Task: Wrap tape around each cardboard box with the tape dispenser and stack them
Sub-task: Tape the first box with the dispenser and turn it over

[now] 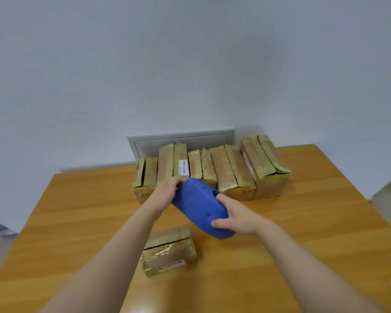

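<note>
From my remote seat I see both hands holding the tape dispenser (pixel 199 204) in the air above the tabletop (pixel 303 222), tilted so its front end points up and away. The right hand (pixel 235 216) grips the rear: its fingers (pixel 220 196) hook into the handle opening while the thumb curls round the lower edge. The left hand (pixel 165 194) takes the front end, its fingers (pixel 175 182) curled over the tip, though I cannot tell exactly what they pinch there. The dispenser is a rounded, matte blue plastic shell with a few small holes in its side; the roll inside is hidden from me. Just below it, between my forearms and apart from both hands, a small cardboard box (pixel 168 250) lies flat on the tabletop, brown and wrinkled, banded in glossy yellowish tape, with a dark slit along its top seam and a label on the near side. Its contents do not show. At the far edge, a row of cardboard boxes (pixel 226 172) stands side by side against the wall (pixel 190 64), all closed and taped over their top flaps, the right-hand one tallest. One carries a white barcode label (pixel 183 167). The tabletop is smooth, orange-brown wood grain. A grey panel (pixel 181 138) sits on the wall behind the row.
</note>
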